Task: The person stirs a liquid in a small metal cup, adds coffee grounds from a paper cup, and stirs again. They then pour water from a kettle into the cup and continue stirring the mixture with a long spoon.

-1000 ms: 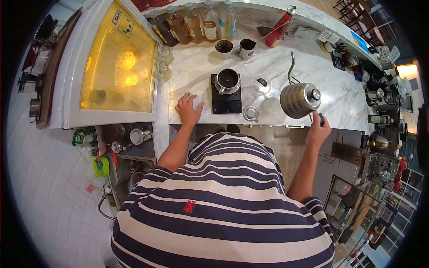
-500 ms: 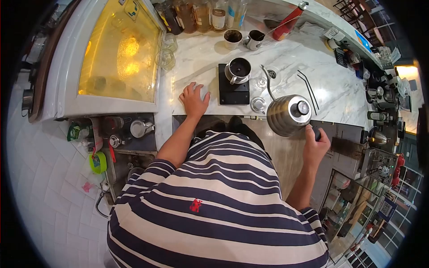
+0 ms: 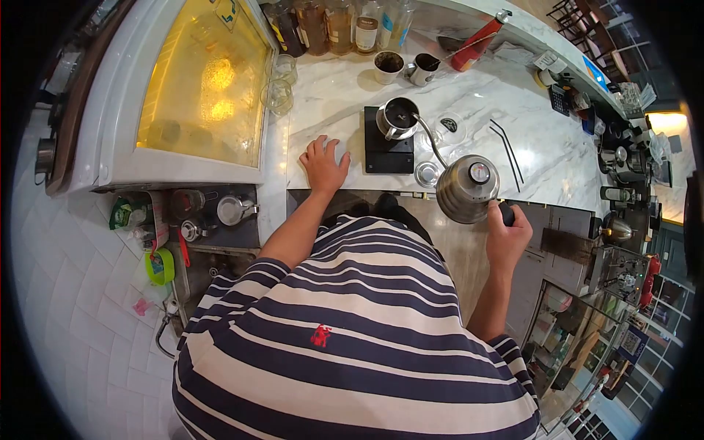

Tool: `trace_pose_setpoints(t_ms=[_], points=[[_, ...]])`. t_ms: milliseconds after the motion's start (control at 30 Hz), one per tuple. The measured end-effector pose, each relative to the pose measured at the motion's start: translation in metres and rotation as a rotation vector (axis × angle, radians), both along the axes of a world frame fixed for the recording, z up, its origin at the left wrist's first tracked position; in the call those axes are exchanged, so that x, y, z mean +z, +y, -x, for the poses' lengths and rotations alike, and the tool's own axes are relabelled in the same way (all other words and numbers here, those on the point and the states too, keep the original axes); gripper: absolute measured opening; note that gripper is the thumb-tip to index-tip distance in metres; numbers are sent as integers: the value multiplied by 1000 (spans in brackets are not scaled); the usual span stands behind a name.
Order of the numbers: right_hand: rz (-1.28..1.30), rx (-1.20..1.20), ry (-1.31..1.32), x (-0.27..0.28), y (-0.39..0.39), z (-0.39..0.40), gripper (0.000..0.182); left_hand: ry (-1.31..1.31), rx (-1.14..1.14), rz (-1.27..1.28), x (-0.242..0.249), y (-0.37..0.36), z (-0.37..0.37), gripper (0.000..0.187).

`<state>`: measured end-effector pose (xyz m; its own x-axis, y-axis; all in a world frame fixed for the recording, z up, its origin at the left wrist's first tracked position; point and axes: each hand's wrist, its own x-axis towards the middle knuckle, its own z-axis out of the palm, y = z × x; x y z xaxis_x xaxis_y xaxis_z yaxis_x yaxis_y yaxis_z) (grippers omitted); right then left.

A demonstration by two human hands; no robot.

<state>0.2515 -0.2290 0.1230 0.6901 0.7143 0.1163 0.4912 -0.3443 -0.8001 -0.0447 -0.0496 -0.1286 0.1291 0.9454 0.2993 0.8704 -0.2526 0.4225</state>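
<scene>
My right hand is wrapped round the black handle of a steel gooseneck kettle. The kettle's long thin spout reaches up and left, its tip over the rim of a metal cup-shaped dripper with dark contents. Under the dripper lies a black scale on the marble counter. My left hand rests with fingers spread on the counter, left of the scale. A small round metal lid-like piece sits between the scale and the kettle.
Several bottles line the back beside a yellow-lit glass-fronted cabinet. A cup with dark grounds, a steel pitcher and a red siphon bottle stand behind. Two dark straws lie at right; glasses stand near the cabinet.
The kettle has tipped and shifted slightly left, bringing its spout tip over the dripper. My right hand moved left with it. My left hand stays spread on the counter.
</scene>
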Motion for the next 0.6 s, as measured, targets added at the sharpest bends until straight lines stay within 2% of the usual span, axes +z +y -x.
trace_pose_setpoints(t_ms=[167,267,600], points=[[3,2,20,1,1,1,24,-13,-3,1,-3,1,1,45],[-17,-19,20,0,1,4,33,-9,-1,-13,-5,0,2,44],[-10,-28,-44,10,-8,8,39,-15,-2,6,-1,0,1,46]])
